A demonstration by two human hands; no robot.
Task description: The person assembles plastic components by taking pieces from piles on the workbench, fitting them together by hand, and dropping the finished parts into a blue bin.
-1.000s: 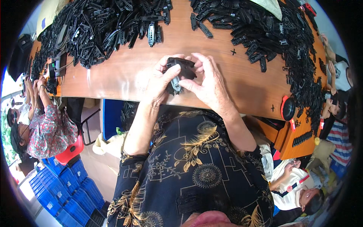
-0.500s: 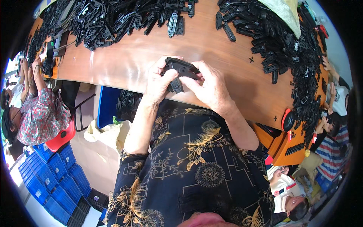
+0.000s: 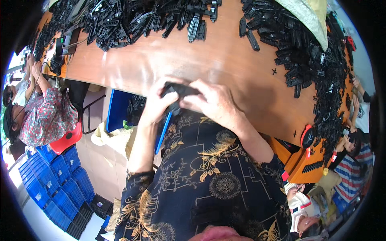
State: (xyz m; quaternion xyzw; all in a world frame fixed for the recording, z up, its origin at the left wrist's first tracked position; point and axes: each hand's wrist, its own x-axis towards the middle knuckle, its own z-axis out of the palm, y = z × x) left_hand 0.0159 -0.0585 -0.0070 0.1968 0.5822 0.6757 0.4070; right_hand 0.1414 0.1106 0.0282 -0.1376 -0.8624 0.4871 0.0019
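Note:
Over the table's near edge, my left hand [image 3: 155,106] is closed around a black plastic part [image 3: 176,91], its thumb pressed on the near side. My right hand [image 3: 219,104] grips the same part from the right, thumb and fingers bent against it. Motion smears the fingertips and the part, so its finer shape cannot be made out. Beyond my hands, a heap of long black plastic parts [image 3: 148,20] covers the far left of the table [image 3: 225,60]. A second heap of similar parts [image 3: 281,44] spreads down the right side.
A woven sack [image 3: 311,20] lies on the right heap. A round red and black object [image 3: 307,136] is at the table's right edge. Below the table is a blue bin [image 3: 116,110] beside a cream sack [image 3: 114,138]. Blue crates [image 3: 60,188] stand lower left; co-workers sit on both sides.
Both hands, with the black plastic part between them, have come down nearer my body. The surroundings have shifted slightly in view, and more of the blue bin's edge shows.

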